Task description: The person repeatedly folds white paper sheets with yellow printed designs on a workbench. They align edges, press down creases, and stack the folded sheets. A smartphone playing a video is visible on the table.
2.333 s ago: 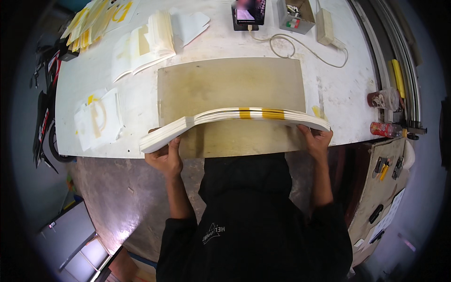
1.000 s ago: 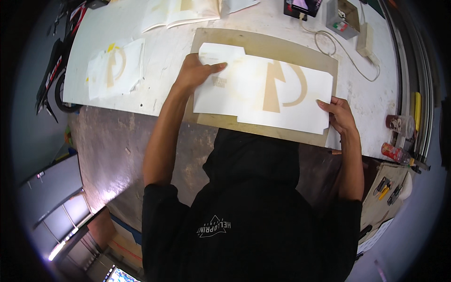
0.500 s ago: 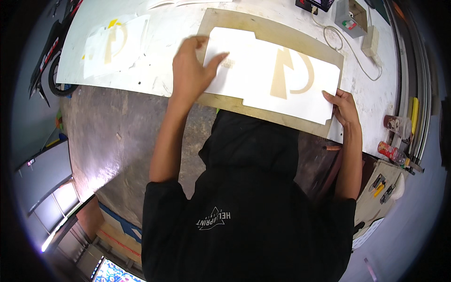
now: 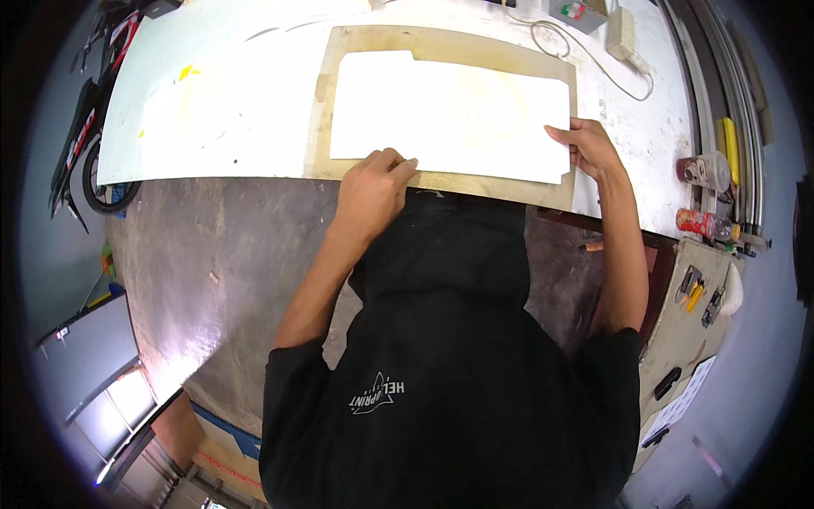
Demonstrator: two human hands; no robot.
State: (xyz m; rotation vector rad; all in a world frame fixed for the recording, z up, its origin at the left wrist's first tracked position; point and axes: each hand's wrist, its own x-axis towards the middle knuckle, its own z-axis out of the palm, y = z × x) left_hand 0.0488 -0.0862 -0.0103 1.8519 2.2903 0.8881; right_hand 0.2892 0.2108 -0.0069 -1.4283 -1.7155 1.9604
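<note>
A white cut-out paper sheet (image 4: 441, 114) with stepped edges lies over a tan board (image 4: 373, 38) at the table's near edge. Glare washes out nearly all of its faint printed shape. With curled fingers and thumb, my left hand (image 4: 375, 191) is closed at the sheet's near edge, left of its middle. My right hand (image 4: 592, 146) pinches the right edge, thumb on top and fingers partly hidden beneath.
Another pale sheet with yellow bits (image 4: 188, 73) lies on the left of the white table (image 4: 280, 93). At the back right are a power strip (image 4: 621, 34) and its cord. A plastic cup (image 4: 705, 172) and a bottle (image 4: 705, 224) sit along the right side.
My left hand has come down from the sheet's left end to its near edge, its fingers closing. The right hand keeps its hold. The sheet looks brighter, its tan print nearly lost in glare.
</note>
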